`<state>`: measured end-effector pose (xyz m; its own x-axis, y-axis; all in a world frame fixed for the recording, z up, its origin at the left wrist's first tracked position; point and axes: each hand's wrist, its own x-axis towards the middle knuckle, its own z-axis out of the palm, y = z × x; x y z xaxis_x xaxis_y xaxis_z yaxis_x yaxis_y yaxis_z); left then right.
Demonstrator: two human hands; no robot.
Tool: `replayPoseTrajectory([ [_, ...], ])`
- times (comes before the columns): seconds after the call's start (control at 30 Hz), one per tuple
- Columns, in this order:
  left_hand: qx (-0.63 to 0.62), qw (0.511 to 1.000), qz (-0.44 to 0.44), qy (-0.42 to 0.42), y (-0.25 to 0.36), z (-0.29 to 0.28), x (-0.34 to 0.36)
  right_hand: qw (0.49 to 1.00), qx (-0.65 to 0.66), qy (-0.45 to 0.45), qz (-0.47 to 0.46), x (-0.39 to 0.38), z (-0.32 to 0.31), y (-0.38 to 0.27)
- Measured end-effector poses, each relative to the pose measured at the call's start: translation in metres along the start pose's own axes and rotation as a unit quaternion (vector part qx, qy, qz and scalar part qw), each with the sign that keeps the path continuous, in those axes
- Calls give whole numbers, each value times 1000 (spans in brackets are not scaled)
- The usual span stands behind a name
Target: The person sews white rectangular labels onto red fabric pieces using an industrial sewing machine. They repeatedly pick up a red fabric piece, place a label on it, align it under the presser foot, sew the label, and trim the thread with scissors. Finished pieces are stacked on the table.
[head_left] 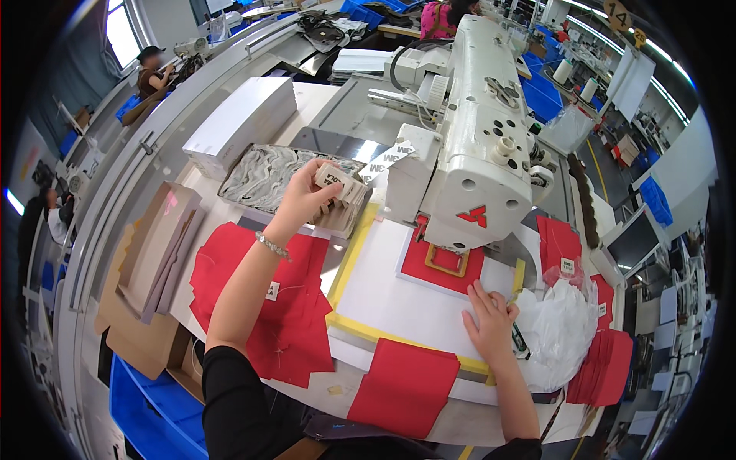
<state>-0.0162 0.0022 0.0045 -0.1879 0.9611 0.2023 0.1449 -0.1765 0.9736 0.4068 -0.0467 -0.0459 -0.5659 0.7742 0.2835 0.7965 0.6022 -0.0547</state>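
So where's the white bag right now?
In the head view, the white bag lies on the right side, between the right hand and the lower-right red fabric pile.

Pale worktable (471, 423), white sewing machine (479, 130) standing on it, white sheet (383, 291) edged in yellow tape under the needle end, long white box (241, 126) at far left, open box of grey-white strips (261, 180) just beside it, spread red cloth pile (303, 341) at left, folded red cloth (405, 383) at the front edge, crumpled white plastic bag (560, 333) on the right, red cloth stack (608, 368) beside the bag.
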Motion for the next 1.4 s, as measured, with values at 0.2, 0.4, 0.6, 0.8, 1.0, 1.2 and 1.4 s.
replayPoseTrajectory([
  [0.2, -30, 995, -91, -29, -3, -3, -3, 1000, 13, 0, 9, -1, 1, 0],
  [0.4, -14, 998, -42, 38, -8, -15, 1, 1000, 13, 0, 9, -1, 0, -1],
  [0.6, -236, 967, -97, 26, -12, -46, 17, 1000, 22, 6, 11, -2, 1, -1],
  [0.8, -141, 983, -117, -6, 17, -39, 18, 1000, 18, 7, 12, -2, 1, -2],
  [1.0, 299, 934, -51, -191, 35, -41, 22, 1000, 16, 4, 13, -2, 0, -2],
  [1.2, 439, 840, -12, -319, 28, -33, 32, 1000, 17, 6, 14, -2, 1, -3],
  [1.4, 436, 836, -7, -333, 13, -27, 31, 1000, 20, 5, 18, -3, 2, -3],
])
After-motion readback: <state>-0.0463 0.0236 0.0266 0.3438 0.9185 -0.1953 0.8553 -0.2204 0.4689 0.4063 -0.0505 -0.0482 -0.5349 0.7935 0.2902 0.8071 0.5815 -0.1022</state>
